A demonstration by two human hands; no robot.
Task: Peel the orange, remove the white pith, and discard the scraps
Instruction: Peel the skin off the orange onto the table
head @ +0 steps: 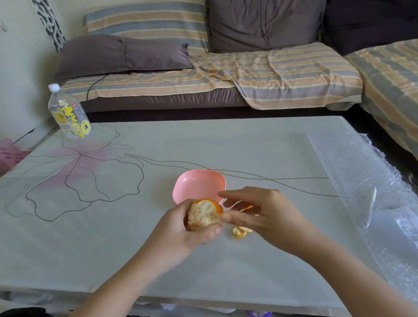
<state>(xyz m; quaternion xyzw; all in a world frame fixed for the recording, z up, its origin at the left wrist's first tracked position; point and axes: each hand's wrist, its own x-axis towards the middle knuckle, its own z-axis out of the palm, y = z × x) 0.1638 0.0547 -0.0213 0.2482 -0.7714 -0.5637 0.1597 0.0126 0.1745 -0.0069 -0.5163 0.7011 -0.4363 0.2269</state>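
Observation:
My left hand (pixel 187 237) grips a partly peeled orange (pixel 203 214) above the table; pale pith faces me and orange rind remains along its top and right rim. My right hand (pixel 266 215) is just right of the fruit, thumb and fingers pinching a strip of peel (pixel 245 208) still joined at the fruit's right edge. Loose peel scraps (pixel 240 232) lie on the table under my right hand. A pink bowl (pixel 197 183) sits empty right behind the orange.
A clear plastic bottle (pixel 67 113) with a yellow label stands at the table's far left corner. Bubble wrap (pixel 372 189) with a white pen-like item (pixel 370 207) and a paper slip covers the right side. A striped sofa runs behind the table.

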